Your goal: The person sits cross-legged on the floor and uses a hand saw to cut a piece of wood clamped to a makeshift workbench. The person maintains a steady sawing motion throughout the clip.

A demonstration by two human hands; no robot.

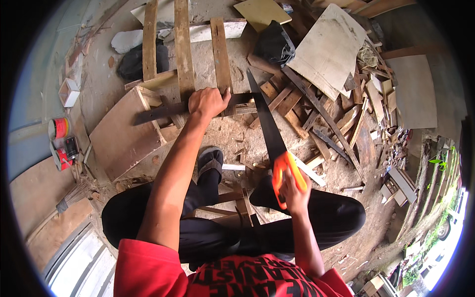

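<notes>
My right hand [294,192] grips the orange handle of a hand saw [267,129]. Its dark blade runs up and left, and its tip reaches a dark wooden strip [158,112] lying crosswise. My left hand [208,102] presses down on that strip, just left of the blade. The strip rests across several upright planks [184,44] of a pallet-like frame. I sit with my knees apart, in black trousers, with one sandalled foot [210,162] below the strip.
A pile of scrap wood offcuts [316,114] and boards [329,47] lies to the right. A flat board [121,136] lies at left, with cans [62,143] and a brush [74,195] beyond it. Black bags [274,44] lie near the planks.
</notes>
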